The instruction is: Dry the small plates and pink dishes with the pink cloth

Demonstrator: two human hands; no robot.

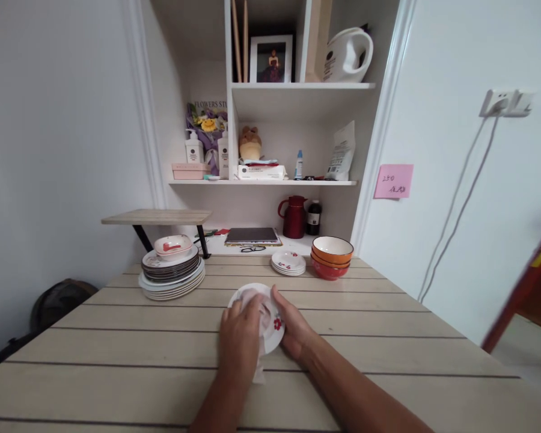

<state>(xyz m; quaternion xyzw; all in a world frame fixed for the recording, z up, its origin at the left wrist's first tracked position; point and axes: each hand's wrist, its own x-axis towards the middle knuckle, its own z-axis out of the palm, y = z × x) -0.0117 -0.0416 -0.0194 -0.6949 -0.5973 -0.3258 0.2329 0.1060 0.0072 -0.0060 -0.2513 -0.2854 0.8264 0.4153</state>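
A small white plate (275,337) with a red flower mark is tilted above the wooden table (117,337). My right hand (295,328) grips its right rim, fingers curled round the edge. My left hand (240,337) presses a white cloth (264,316) against the plate's face, fingers closed on the cloth; a corner of the cloth hangs below the hand.
A stack of plates (171,279) topped by a small bowl sits at the back left. A short stack of small white plates (288,263) and nested orange bowls (332,257) stand at the back right. Shelves with bottles, a red jug and a laptop lie behind. A red-brown chair edge (523,288) shows at right.
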